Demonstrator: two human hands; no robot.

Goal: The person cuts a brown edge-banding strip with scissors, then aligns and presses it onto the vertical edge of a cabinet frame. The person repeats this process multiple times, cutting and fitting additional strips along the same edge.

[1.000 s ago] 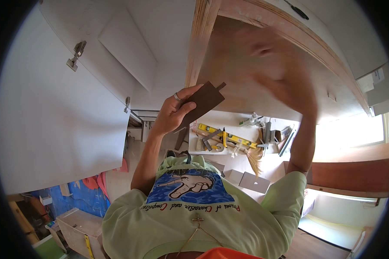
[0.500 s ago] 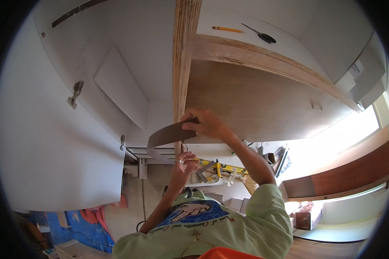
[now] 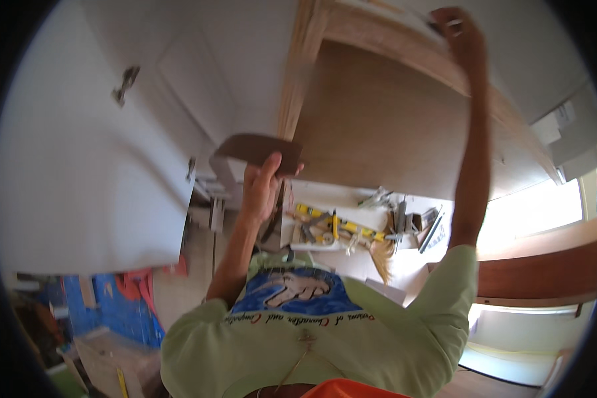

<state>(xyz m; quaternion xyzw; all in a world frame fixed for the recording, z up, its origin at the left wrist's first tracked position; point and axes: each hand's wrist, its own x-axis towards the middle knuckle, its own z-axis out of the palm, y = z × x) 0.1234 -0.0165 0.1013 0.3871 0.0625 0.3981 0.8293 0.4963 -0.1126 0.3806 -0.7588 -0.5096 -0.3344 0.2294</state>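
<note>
A flexible brown strip of edge banding (image 3: 255, 147) curves out to the left from my left hand (image 3: 264, 182). My thumb presses on its near face, and its tail hangs down beside the cabinet. At the upper right, my right hand (image 3: 463, 40) is stretched out over the shelf above the plywood-edged opening. Its fingers are closed at the dark handles of the scissors (image 3: 435, 28); the rest of the scissors is blurred and partly hidden. The pencil (image 3: 385, 5) lies near the top edge of the view.
A white cabinet door (image 3: 106, 172) with metal hinges stands open on the left. Bare plywood edging (image 3: 391, 36) frames the brown panel (image 3: 385, 119). Below are a yellow level (image 3: 305, 211), a straw brush (image 3: 381, 259) and several tools on a white surface. A blue sheet (image 3: 119, 298) lies lower left.
The strip has passed from my right hand to my left. My right hand has moved up and right to the scissors on the shelf. The view has shifted.
</note>
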